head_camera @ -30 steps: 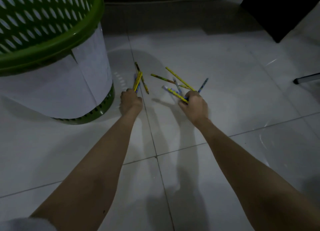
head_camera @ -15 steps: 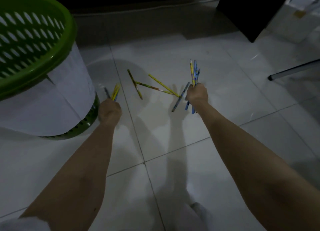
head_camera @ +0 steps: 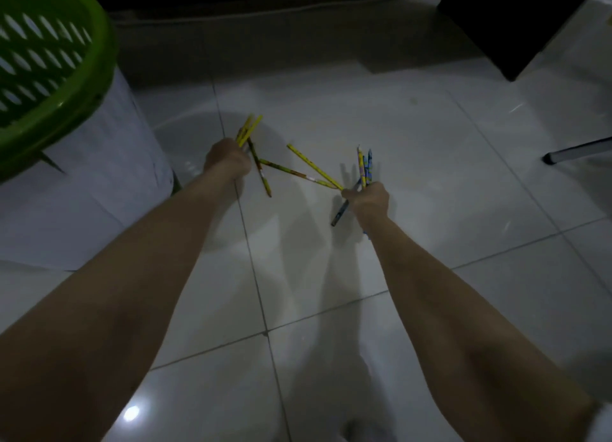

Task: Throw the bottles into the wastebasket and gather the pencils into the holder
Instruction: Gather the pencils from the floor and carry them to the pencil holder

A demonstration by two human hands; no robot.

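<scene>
My left hand (head_camera: pixel 227 161) is closed around a few yellow pencils (head_camera: pixel 249 129) that stick up and away from the fist. My right hand (head_camera: pixel 367 199) grips a bunch of blue and yellow pencils (head_camera: pixel 364 166) pointing upward, with one blue end hanging below the fist. Three more pencils lie on the white tiled floor between my hands: a dark one (head_camera: pixel 260 170) next to my left hand, a brownish one (head_camera: pixel 288 171) and a yellow one (head_camera: pixel 313 166) that reaches my right hand. The green wastebasket (head_camera: pixel 63 87) with a white liner stands at the left. No bottle or holder shows.
A dark piece of furniture (head_camera: pixel 516 27) stands at the back right, with a white surface (head_camera: pixel 579 54) beside it. A grey metal leg (head_camera: pixel 576 152) lies at the right edge. A dark skirting runs along the back wall.
My left hand has moved forward and right with its yellow pencils, up to the dark pencil on the floor. My right hand still holds its bunch and has dropped slightly toward me.
</scene>
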